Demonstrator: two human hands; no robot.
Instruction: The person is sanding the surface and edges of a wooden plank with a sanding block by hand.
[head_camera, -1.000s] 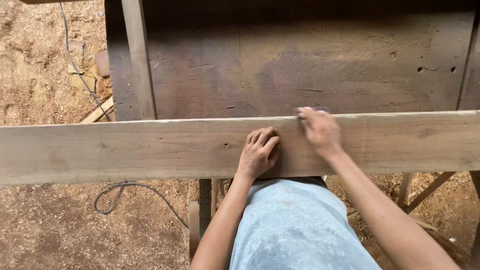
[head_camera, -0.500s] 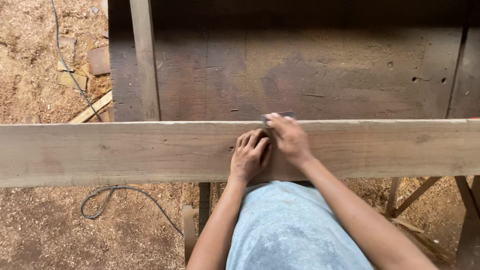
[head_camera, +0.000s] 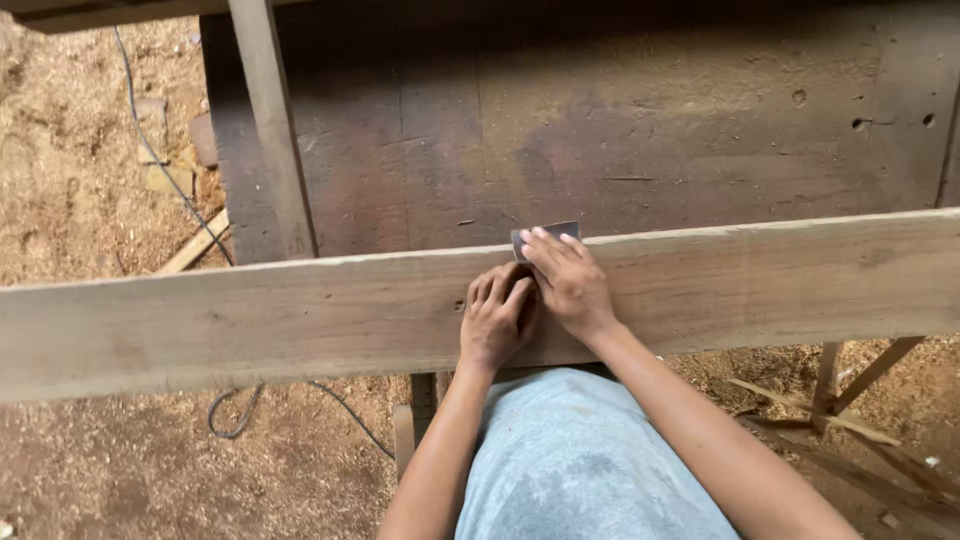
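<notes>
A long pale wooden plank (head_camera: 250, 320) lies across the view from left to right, resting on a dark wooden workbench (head_camera: 620, 140). My right hand (head_camera: 568, 285) presses a small grey sheet, like sandpaper (head_camera: 545, 235), against the plank's far edge. My left hand (head_camera: 497, 320) lies flat on the plank right beside it, fingers curled and touching the right hand. My lap in a light blue garment (head_camera: 580, 460) is below the plank.
A narrow wooden slat (head_camera: 272, 130) stands across the bench at the left. The ground is covered in sawdust (head_camera: 80, 180), with a thin cable (head_camera: 150, 140) running over it and wood offcuts (head_camera: 195, 245). Thin sticks (head_camera: 830, 400) lie at the lower right.
Both hands have slid leftward along the plank, the right hand carrying the grey sheet along the far edge; the left hand stays next to it.
</notes>
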